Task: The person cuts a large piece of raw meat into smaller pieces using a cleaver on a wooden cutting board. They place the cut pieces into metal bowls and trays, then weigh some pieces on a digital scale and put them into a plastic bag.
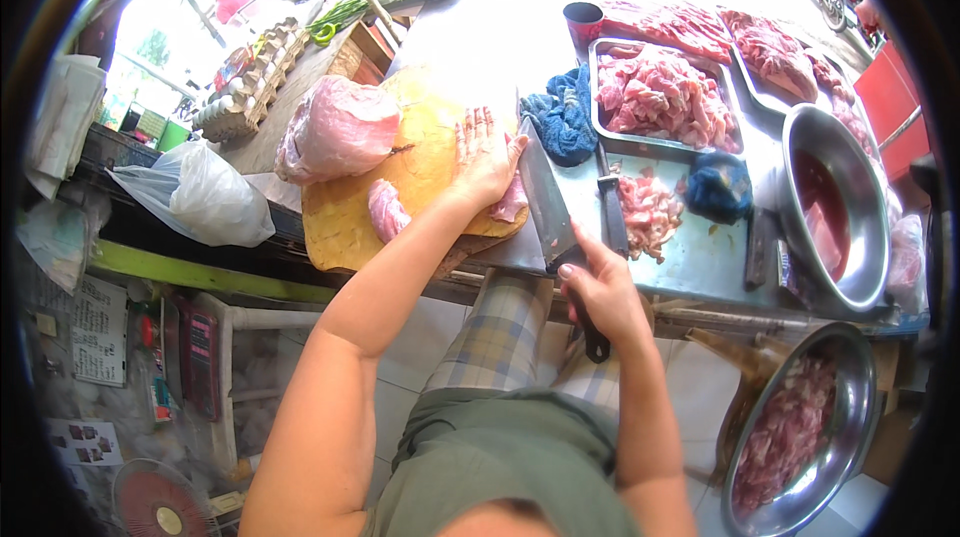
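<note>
My left hand point(484, 165) lies flat with its fingers stretched out over a piece of meat point(511, 201) at the right edge of the yellowish cutting board point(328, 229). Just right of it, a broad-bladed cleaver point(546, 199) points away from me. Its black handle is in my right hand point(606, 299), which is closed round it near the table's front edge. A large pink chunk of meat point(340, 132) rests on the board's left side. Nearer to me is a smaller strip point(387, 210), partly hidden by my left forearm.
Right of the cleaver lie another knife point(612, 205), chopped meat point(650, 213) and blue cloths point(566, 119). Behind stands a metal meat tray point(668, 146). Steel bowls stand at right point(876, 237) and low right point(862, 407). A white bag point(222, 199) and egg trays point(228, 122) are left.
</note>
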Available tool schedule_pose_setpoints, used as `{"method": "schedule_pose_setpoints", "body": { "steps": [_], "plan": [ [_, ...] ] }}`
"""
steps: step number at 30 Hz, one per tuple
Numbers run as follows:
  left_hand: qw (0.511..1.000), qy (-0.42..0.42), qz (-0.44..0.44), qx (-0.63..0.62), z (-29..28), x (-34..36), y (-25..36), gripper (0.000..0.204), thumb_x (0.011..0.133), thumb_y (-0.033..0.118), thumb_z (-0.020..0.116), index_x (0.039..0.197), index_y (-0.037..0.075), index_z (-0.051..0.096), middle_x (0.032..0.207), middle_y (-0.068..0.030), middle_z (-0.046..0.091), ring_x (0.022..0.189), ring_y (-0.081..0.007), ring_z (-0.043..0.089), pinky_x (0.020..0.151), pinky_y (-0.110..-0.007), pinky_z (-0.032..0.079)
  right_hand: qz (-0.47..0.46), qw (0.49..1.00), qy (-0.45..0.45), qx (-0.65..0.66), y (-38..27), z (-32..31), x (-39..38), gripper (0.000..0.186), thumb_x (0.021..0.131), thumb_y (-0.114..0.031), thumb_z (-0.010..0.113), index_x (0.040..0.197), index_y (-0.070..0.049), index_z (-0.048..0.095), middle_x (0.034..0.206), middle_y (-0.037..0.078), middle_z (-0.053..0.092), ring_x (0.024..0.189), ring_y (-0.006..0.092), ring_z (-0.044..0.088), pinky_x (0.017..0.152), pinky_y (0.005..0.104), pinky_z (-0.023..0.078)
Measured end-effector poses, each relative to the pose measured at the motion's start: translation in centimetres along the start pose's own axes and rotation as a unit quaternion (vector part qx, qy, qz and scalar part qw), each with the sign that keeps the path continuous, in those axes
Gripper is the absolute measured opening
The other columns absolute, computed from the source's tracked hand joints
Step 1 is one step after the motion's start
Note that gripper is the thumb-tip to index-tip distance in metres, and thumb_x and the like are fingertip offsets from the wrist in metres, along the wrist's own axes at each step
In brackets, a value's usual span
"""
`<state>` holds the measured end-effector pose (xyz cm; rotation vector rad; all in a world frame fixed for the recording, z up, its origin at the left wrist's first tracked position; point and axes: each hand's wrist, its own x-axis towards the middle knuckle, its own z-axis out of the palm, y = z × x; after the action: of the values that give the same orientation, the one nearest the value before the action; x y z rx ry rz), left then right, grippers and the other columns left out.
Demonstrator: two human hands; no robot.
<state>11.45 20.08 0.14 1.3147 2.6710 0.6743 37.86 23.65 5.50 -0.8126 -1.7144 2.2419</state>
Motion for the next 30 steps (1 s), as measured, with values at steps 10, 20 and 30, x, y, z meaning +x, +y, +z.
{"method": "schedule_pose_setpoints", "body": {
  "steps": [10, 20, 30],
  "plan": [
    [0.996, -0.034, -0.028, 0.079, -1.3, 0.2, 1.3, 0.079, 0.102, 0.049, 0.035, 0.154, -0.007, 0.014, 0.161, -0.0262, 0.018, 0.152, -0.036, 0.009, 0.122, -0.053, -0.002, 0.02, 1.0, -0.022, -0.003, -1.2, -0.2, 2.2, 0.066, 0.091, 0.001, 0.058, 0.153, -0.007, 0.037, 0.068, 0.002, 0.054, 0.048, 0.0096, 0.049, 0.046, 0.0257, 0.044],
    [0.994, -0.043, -0.035, 0.093, -1.5, 0.1, 1.3, 0.081, 0.102, 0.051, 0.035, 0.155, -0.005, 0.011, 0.162, -0.0252, 0.016, 0.153, -0.0339, 0.007, 0.121, -0.053, -0.004, 0.002, 0.999, -0.027, -0.044, -1.9, 0.9, 8.0, 0.067, 0.091, -0.003, 0.062, 0.153, -0.011, 0.038, 0.068, 0.003, 0.056, 0.047, 0.0103, 0.053, 0.041, 0.0276, 0.046],
    [0.995, -0.023, -0.034, 0.088, -1.2, -0.5, 1.3, 0.082, 0.103, 0.054, 0.031, 0.155, -0.007, 0.011, 0.162, -0.025, 0.014, 0.153, -0.0347, 0.004, 0.121, -0.055, -0.006, 0.016, 0.999, -0.023, -0.037, -1.9, 1.1, 3.2, 0.065, 0.091, 0.001, 0.058, 0.152, -0.004, 0.036, 0.069, 0.003, 0.053, 0.052, 0.0105, 0.05, 0.043, 0.0283, 0.046]
  ]
}}
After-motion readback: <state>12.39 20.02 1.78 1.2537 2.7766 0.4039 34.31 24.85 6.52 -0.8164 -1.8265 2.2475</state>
